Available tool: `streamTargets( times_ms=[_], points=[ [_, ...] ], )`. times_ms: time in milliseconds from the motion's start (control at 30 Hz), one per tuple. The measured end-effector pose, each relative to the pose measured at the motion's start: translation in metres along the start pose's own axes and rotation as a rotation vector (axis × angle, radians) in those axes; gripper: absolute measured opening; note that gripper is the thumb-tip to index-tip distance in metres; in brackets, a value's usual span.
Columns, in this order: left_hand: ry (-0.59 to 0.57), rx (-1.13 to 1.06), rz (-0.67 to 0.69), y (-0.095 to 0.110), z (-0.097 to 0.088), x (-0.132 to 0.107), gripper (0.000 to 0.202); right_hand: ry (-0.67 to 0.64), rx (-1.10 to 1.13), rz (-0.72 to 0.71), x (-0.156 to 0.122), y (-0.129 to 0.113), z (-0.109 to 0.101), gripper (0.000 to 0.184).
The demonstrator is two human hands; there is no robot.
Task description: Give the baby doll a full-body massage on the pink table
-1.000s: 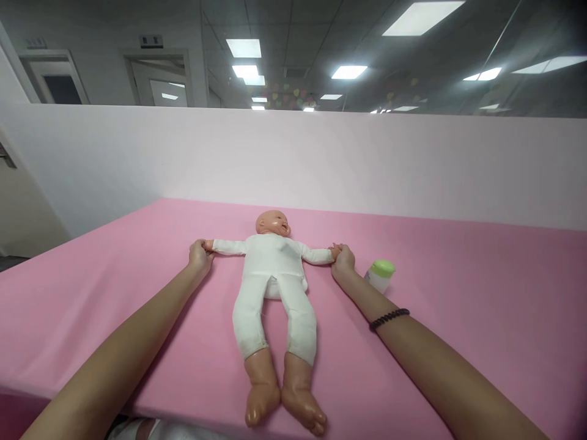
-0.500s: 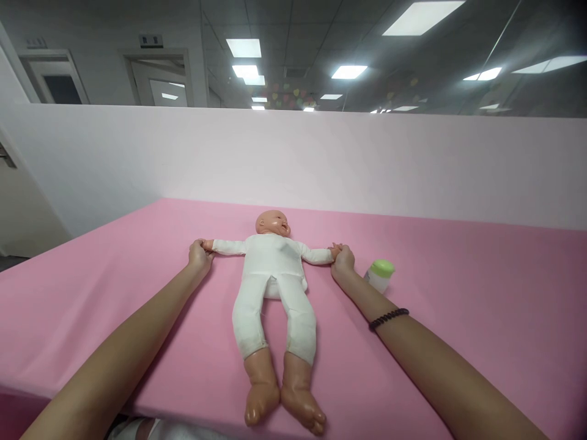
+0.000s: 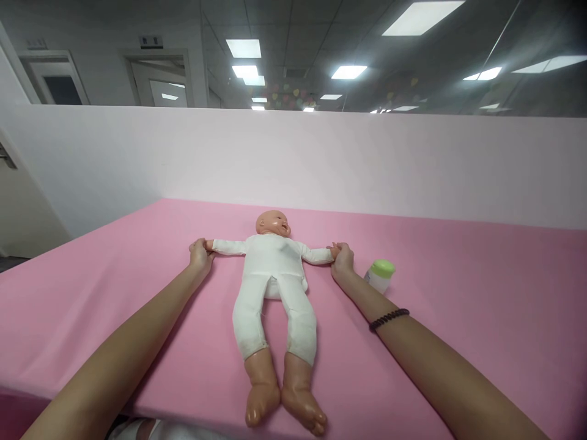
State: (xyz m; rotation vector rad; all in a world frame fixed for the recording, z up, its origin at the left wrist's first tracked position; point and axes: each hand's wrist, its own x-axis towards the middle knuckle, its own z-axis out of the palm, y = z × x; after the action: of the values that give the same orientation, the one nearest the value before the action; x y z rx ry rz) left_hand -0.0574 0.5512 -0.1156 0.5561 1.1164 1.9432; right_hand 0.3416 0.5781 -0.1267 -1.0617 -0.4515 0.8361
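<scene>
Baby doll (image 3: 275, 275) lies face up on the pink table (image 3: 458, 293), about centre, head far, bare feet near, hanging at the near edge. Doll wears a white bodysuit, arms stretched straight out to left and right, legs slightly apart. Left hand (image 3: 200, 255) grips the doll's hand at the left end, fingers curled around it. Right hand (image 3: 343, 259) grips the doll's other hand at the right end, fingers closed around it too. Both forearms reach in from the near corners, resting low over the table. Dark beaded bracelet (image 3: 389, 318) on the right wrist. Small white bottle with a green cap (image 3: 380, 274) stands on the table just right of the right hand, apart from it. Pale pink partition wall (image 3: 321, 159) runs along the far side of the table; ceiling lights above.
</scene>
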Motion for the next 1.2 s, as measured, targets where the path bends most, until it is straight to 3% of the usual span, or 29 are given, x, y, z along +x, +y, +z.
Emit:
streamTargets(
  times_ms=[167, 333, 500, 633, 767, 833, 1067, 1200],
  points=[
    [0.028, 0.027, 0.030, -0.005, 0.004, -0.004, 0.020, -0.056, 0.009, -0.015, -0.006, 0.000, 0.004, 0.022],
    [-0.015, 0.066, 0.088, -0.009, 0.007, -0.008, 0.026, -0.184, -0.045, 0.008, -0.015, 0.003, 0.009, 0.036],
    [-0.082, 0.113, 0.156, -0.012, 0.004, -0.009, 0.025, -0.322, -0.251, -0.276, -0.024, 0.002, 0.008, 0.056],
    [-0.108, 0.191, 0.238, -0.014, 0.012, -0.008, 0.024, -0.362, -0.313, -0.444, -0.019, 0.000, 0.012, 0.061],
    [0.006, 0.462, 0.276, -0.015, 0.029, -0.004, 0.045, -0.320, -0.446, -0.376, -0.010, 0.001, 0.021, 0.067],
    [-0.007, 0.581, 0.281, -0.015, 0.037, -0.002, 0.045, -0.304, -0.533, -0.325, -0.008, 0.002, 0.023, 0.072],
    [-0.196, 0.826, 0.315, -0.021, 0.046, 0.005, 0.041, -0.438, -0.671, -0.352, -0.010, 0.003, 0.025, 0.057],
    [-0.243, 0.931, 0.319, -0.024, 0.045, 0.008, 0.035, -0.474, -0.724, -0.332, -0.010, 0.000, 0.025, 0.041]
  ],
)
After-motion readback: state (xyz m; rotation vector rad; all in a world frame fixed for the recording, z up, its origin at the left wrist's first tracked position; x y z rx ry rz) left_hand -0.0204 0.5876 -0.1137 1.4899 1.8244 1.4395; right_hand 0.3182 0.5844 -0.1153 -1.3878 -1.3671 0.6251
